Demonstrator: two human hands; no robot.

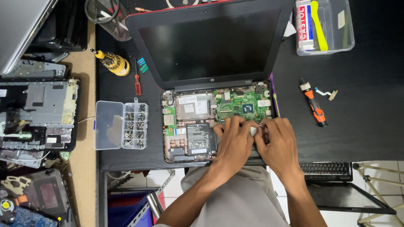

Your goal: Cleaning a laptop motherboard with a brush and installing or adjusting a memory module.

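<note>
An opened laptop [210,46] with a red-edged lid lies on the black table, its base uncovered to show a green circuit board [242,105] and a black battery [198,138]. My left hand [233,143] and my right hand [280,145] rest together over the lower right of the base. Between their fingertips they pinch a small white connector [253,130] with thin red and black wires. What lies under the palms is hidden.
A clear screw box [122,125] sits left of the laptop, with a yellow bit holder [114,63] and a red screwdriver [137,82] behind it. An orange tool [314,105] and a clear tub [324,25] lie to the right. Dismantled laptop parts [38,113] crowd the left bench.
</note>
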